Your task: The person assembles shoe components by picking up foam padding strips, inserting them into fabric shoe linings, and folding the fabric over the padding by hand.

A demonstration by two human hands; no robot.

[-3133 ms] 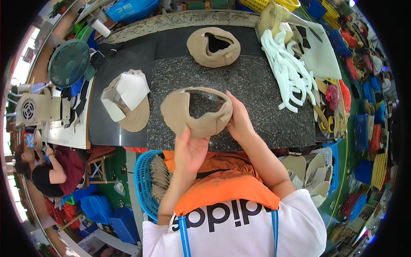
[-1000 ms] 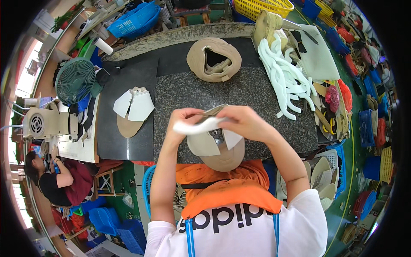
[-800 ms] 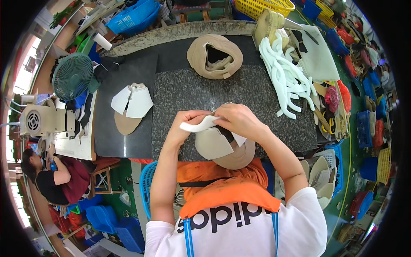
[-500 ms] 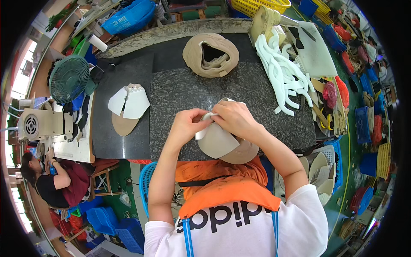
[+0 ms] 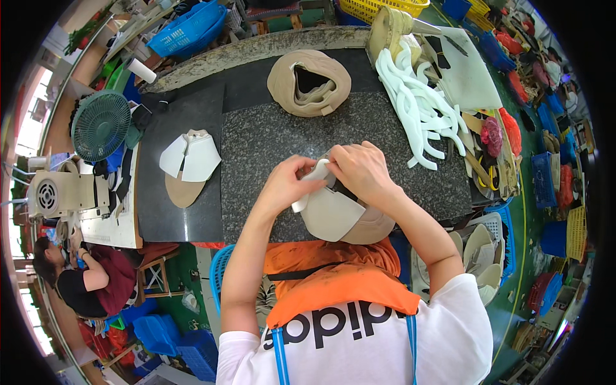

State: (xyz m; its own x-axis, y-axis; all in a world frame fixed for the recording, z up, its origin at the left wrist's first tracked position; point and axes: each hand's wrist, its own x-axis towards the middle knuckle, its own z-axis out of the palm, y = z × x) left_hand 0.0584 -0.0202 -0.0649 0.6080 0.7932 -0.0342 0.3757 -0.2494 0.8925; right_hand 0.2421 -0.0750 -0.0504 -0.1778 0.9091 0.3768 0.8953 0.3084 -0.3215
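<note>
A beige shoe upper (image 5: 332, 214) with white lining lies at the near edge of the dark stone slab. My left hand (image 5: 286, 185) pinches its white foam edge between thumb and fingers. Opposite it, my right hand (image 5: 363, 172) grips the upper's top rim with bent fingers; the fingertips partly hide what they press. Farther back sits a nested stack of beige uppers (image 5: 280, 86) with a dark opening. Another upper (image 5: 186, 191), with white stiffening pieces, lies flat to the left. Pale mint foam strips (image 5: 410, 102) are heaped at the right.
A roll of tape (image 5: 389, 32) and a white sheet (image 5: 471, 70) occupy the far right corner. Yellow-handled scissors (image 5: 493, 180) lie at the right edge. Crates of uppers (image 5: 487, 256) stand near right. At left are a green fan (image 5: 101, 125), a sewing machine (image 5: 61, 189) and a seated person (image 5: 93, 276).
My right hand has lifted and turned at the upper's rim, and my left fingers have spread slightly along the foam edge. More of the upper's dark opening shows. The whole view shifted slightly.
</note>
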